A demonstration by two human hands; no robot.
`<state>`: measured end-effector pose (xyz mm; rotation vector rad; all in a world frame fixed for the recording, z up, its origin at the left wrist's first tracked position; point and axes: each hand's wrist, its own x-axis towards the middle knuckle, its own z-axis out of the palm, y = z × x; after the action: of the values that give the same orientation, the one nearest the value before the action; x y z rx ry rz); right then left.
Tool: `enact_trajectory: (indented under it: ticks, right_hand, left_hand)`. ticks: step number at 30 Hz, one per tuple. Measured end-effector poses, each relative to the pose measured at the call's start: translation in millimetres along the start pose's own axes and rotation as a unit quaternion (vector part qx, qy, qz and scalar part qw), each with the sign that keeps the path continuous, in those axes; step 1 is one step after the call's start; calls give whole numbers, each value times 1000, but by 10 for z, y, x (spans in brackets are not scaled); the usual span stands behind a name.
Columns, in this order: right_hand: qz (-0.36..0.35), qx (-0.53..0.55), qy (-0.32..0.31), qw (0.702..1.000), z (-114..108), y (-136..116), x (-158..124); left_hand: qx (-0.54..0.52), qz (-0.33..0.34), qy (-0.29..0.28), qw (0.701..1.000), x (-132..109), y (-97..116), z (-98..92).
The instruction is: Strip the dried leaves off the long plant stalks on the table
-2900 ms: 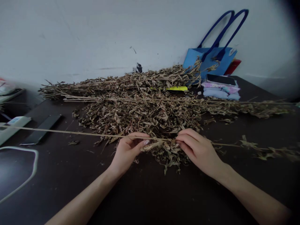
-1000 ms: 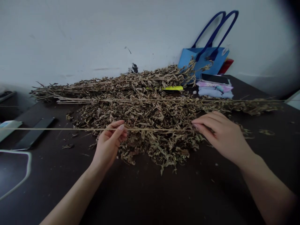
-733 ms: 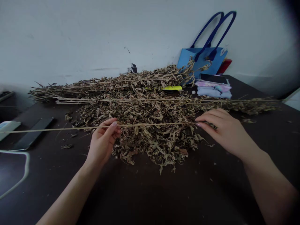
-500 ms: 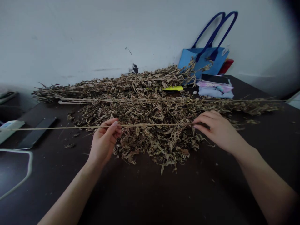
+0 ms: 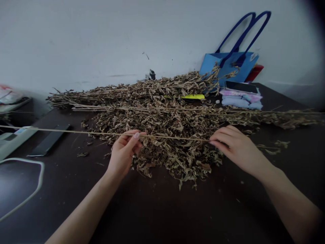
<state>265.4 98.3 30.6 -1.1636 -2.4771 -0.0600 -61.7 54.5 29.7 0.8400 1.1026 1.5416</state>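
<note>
A long, thin dried plant stalk (image 5: 172,137) stretches across the front of the leaf pile, its left end running out past the frame edge. My left hand (image 5: 125,147) pinches it between thumb and fingers. Farther right, my right hand (image 5: 235,145) is closed on the same stalk, and a small leafy tip (image 5: 275,147) shows just beyond that hand. Beneath and behind the stalk lies a heap of dry, curled brown leaves (image 5: 172,162). Several bare stalks and leafy stems lie across the heap, with a thicker bundle of dried stems (image 5: 122,91) behind.
A blue tote bag (image 5: 210,64) leans on the wall at the back right. Before it, a phone (image 5: 241,87) rests on folded cloth (image 5: 241,101). On the left are a dark flat slab (image 5: 49,141), a power strip (image 5: 17,140) and a white cable (image 5: 40,176). All stand on the dark table (image 5: 162,213).
The view has turned slightly left. The stalk now slants down to the right instead of lying nearly level, and my hands sit a little closer together. Both keep their hold.
</note>
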Motion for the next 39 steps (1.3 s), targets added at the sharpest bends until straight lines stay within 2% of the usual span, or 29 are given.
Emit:
enact_trajectory:
  ticks: [5,12,21,27,32,35,39]
  right_hand:
    - [-11,-1,4,1000,14,-68,19]
    - [11,11,-2,1000,32,-112,30]
    - [3,20,6,1000,47,-109,29]
    - [-3,19,4,1000,49,-110,32]
    - [-4,13,17,1000,71,-108,31]
    - [-9,13,18,1000,73,-115,24]
    - [-12,13,23,1000,65,-128,24]
  left_hand:
    - [20,-3,4,1000,-9,-45,16]
    - [69,-21,-28,997,-8,-111,-23]
    - [133,26,-67,989,-14,-171,-54]
    - [192,40,-53,979,-28,-144,-38]
    - [131,16,-66,989,-46,-121,-11]
    - [92,-3,-42,995,-45,-116,2]
    - [117,-4,-11,993,-33,-114,-2]
